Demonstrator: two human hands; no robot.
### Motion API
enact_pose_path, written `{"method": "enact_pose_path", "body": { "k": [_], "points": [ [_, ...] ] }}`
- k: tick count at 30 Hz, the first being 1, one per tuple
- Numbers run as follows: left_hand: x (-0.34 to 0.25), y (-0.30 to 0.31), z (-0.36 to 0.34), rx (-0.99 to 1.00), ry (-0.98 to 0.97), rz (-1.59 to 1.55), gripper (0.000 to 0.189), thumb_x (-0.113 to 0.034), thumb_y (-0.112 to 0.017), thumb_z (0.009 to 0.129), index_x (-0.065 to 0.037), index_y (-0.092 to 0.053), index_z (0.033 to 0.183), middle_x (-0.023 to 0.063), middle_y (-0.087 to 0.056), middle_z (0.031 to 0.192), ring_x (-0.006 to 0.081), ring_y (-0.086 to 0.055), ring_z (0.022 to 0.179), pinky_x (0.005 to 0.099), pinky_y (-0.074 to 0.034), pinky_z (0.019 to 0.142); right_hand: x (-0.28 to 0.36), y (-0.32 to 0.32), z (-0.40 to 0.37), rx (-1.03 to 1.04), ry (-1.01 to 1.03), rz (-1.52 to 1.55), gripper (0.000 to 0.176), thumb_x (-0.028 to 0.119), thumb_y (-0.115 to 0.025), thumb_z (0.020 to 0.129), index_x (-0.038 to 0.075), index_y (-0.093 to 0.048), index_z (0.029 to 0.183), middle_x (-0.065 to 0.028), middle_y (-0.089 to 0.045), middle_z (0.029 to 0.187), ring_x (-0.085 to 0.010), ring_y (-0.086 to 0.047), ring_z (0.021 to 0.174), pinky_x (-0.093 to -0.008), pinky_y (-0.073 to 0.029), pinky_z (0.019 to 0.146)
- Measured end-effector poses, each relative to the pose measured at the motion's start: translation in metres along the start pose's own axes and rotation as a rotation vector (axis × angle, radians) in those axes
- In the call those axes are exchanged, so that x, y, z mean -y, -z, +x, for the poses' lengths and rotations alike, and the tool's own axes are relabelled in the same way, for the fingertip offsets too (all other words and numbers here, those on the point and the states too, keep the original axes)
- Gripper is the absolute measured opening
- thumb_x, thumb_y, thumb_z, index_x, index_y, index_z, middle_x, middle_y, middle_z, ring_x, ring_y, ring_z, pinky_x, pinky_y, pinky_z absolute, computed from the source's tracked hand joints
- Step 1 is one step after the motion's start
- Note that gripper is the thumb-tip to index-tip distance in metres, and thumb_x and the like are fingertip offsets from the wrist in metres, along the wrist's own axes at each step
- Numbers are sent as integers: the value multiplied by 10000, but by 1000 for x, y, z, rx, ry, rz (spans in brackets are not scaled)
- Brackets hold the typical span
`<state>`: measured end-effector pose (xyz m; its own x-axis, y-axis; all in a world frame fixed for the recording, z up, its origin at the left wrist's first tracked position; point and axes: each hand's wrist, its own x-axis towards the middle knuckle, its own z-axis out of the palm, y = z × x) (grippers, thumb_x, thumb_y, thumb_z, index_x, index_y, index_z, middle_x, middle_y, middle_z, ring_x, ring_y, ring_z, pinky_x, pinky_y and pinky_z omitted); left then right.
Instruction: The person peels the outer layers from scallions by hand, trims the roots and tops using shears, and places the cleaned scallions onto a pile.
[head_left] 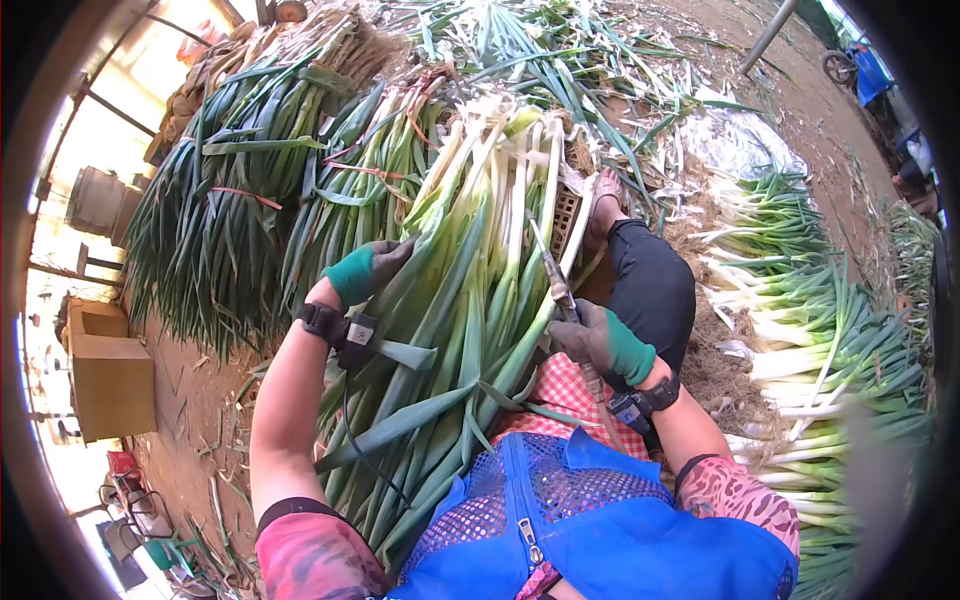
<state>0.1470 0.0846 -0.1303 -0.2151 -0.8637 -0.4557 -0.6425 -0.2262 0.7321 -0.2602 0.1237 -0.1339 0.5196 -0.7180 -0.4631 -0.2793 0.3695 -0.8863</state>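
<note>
My left hand (375, 268), in a grey and green glove, lies against the upper left side of a large loose pile of leeks (465, 270). Its fingers are stretched out over the green leaves. The pile rests across my lap, white ends pointing away from me. My right hand (605, 345), gloved the same way, is closed around a long narrow knife (553, 275) whose thin end points up and away along the pile's right side. Part of the knife's handle is hidden by the glove.
Tied leek bundles (230, 200) stand at the upper left. Rows of leeks (800, 350) with roots lie along the right. Loose leaves and trimmings (560, 60) cover the ground ahead. A plastic crate (565, 220) sits near my foot. A wooden box (110, 380) is at far left.
</note>
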Motion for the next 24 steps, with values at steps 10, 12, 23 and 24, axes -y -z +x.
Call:
{"method": "enact_pose_path", "body": {
  "k": [10, 12, 23, 24],
  "points": [
    [-115, -58, -31, -110, -35, 479, 281, -342, -560, 932, -154, -596, 1138, 267, -603, 875, 447, -648, 837, 485, -519, 749, 32, -20, -2, 90, -22, -179, 395, 404, -687, 837, 26, -576, 810, -16, -541, 674, -112, -497, 632, -304, -412, 590],
    [-121, -67, -24, -204, 327, 317, 556, -515, -587, 892, -6, -595, 1116, 300, -653, 983, 445, -653, 969, 453, -514, 854, 35, -22, 8, 107, -9, -208, 413, 420, -683, 834, 21, -583, 790, -22, -543, 654, -120, -506, 622, -309, -417, 583],
    [-122, -76, -23, -251, 346, 326, 703, -571, -609, 835, 67, -576, 1129, 310, -659, 1048, 424, -648, 1023, 457, -499, 889, 55, -23, 4, 102, -40, -414, 477, 454, -682, 801, -5, -591, 894, -65, -566, 680, -146, -548, 615, -340, -463, 587],
    [-124, -77, -23, -228, 364, 318, 716, -572, -608, 830, 65, -567, 1153, 312, -652, 1077, 420, -641, 1047, 457, -490, 909, 66, -25, -10, 132, -39, -404, 486, 453, -687, 801, -14, -593, 902, -81, -591, 690, -168, -580, 642, -353, -479, 627]
  ]
}}
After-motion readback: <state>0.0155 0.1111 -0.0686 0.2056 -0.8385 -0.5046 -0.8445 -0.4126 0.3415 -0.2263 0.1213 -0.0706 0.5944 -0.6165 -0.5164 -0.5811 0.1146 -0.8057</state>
